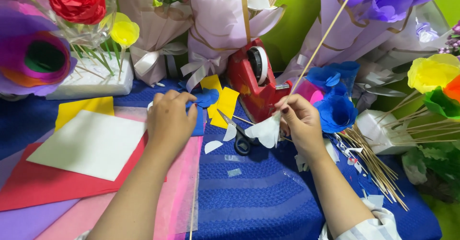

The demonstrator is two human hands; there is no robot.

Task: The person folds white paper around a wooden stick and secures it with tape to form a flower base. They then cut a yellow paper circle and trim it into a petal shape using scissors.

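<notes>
White paper petal (pixel 265 130) sits pinched against a thin wooden skewer (pixel 320 42) in my right hand (pixel 299 123); that grip is pressed together on both, the skewer slanting up and away toward the purple bouquet (pixel 383 2). My left hand (pixel 168 121) is curled over blue paper pieces (pixel 205 98) on the bench, fingers bent down on them, though I cannot tell whether it actually pinches one. Black-handled scissors (pixel 238 134) lie just beside the petal, blades pointing toward the yellow paper squares (pixel 221 102).

My worry: the petal looks limp and held only at one edge, so I judge it could slip off the skewer or tear if the pinch shifts. The red tape dispenser (pixel 254 77) stands close behind, and the skewer's long end could knock it or the blue paper flowers (pixel 335 106).

A blue woven cloth (pixel 258 201) covers the bench, with red, white and pink sheets (pixel 91 146) stacked at left, loose skewers (pixel 373 161) at right, and a green wall (pixel 292 24) behind wrapped bouquets.
</notes>
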